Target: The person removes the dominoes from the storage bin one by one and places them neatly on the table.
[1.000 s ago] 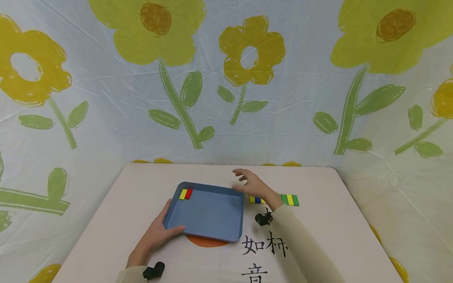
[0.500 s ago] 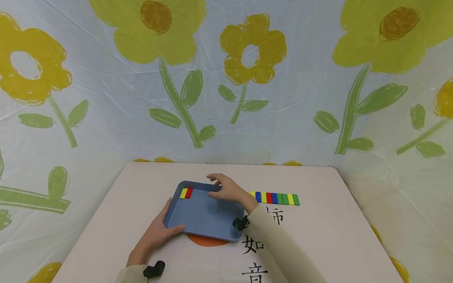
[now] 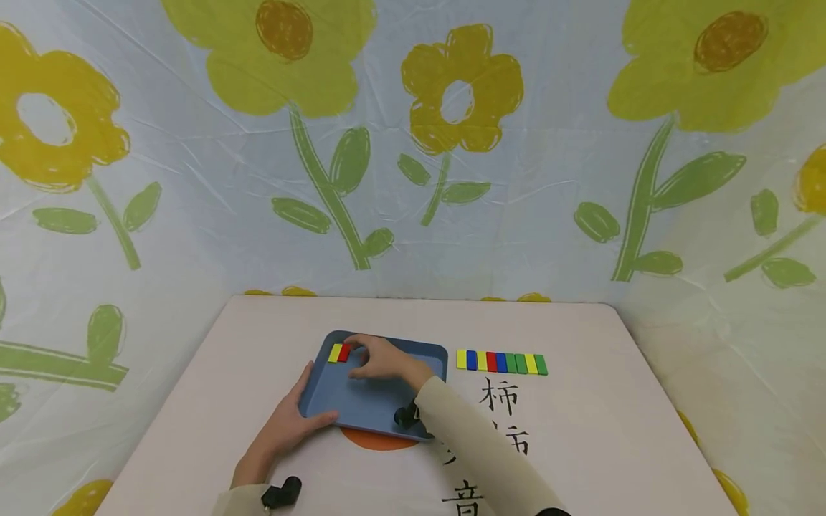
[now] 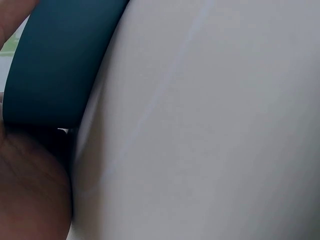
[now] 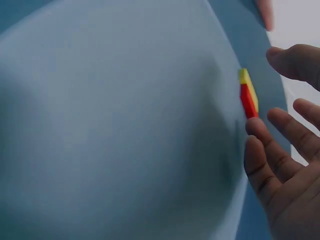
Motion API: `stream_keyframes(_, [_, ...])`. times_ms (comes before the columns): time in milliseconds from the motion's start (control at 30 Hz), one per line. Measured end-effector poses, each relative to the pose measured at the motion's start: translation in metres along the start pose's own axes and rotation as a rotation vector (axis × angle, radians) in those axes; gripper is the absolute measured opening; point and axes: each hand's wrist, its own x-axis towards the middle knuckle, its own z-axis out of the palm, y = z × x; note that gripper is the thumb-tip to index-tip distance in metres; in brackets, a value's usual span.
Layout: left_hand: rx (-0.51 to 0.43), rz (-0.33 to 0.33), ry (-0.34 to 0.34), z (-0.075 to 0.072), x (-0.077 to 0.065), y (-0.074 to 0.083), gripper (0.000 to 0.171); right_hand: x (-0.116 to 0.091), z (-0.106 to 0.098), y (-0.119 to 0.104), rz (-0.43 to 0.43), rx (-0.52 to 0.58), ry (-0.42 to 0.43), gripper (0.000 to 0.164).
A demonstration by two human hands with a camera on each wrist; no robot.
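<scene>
A shallow blue tray (image 3: 356, 403) lies on the table in the head view. My left hand (image 3: 284, 428) holds its near left corner, thumb on the rim and fingers along the outer side; the left wrist view has the tray wall (image 4: 60, 65) close against the palm (image 4: 32, 185). In the tray's far left corner a yellow tile (image 3: 334, 353) and a red tile (image 3: 345, 352) lie side by side. My right hand (image 3: 385, 360) hovers over the tray, fingertips right by the red tile. Its thumb and fingers are spread apart with nothing between them in the right wrist view.
To the right of the tray, a row of several yellow, blue, red and green tiles (image 3: 502, 362) lies on the pale table (image 3: 581, 430). Black printed characters (image 3: 500, 396) mark the tabletop below them. A flower-patterned cloth (image 3: 516, 215) hangs behind.
My right hand has moved left from the tray's far right corner, across the tray to the red tile. The tile row it partly covered now shows fully. The left hand stays put.
</scene>
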Motion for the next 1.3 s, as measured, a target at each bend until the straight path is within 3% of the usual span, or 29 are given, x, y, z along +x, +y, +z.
stream_keyframes(467, [0.017, -0.019, -0.003, 0.0, -0.001, 0.002, 0.118, 0.005, 0.014, -0.004, 0.001, -0.138, -0.04, 0.063])
stream_keyframes(833, [0.013, -0.02, 0.008, -0.002, 0.0, 0.002, 0.118, -0.012, 0.003, -0.003, -0.063, -0.082, -0.077, 0.05])
stream_keyframes(1067, [0.015, -0.028, 0.007, -0.002, 0.002, 0.004, 0.118, -0.017, -0.003, 0.0, -0.052, -0.107, 0.012, 0.056])
stream_keyframes(1300, [0.023, -0.029, 0.013, 0.001, 0.0, 0.004, 0.118, -0.014, 0.002, 0.005, -0.012, -0.138, 0.028, 0.067])
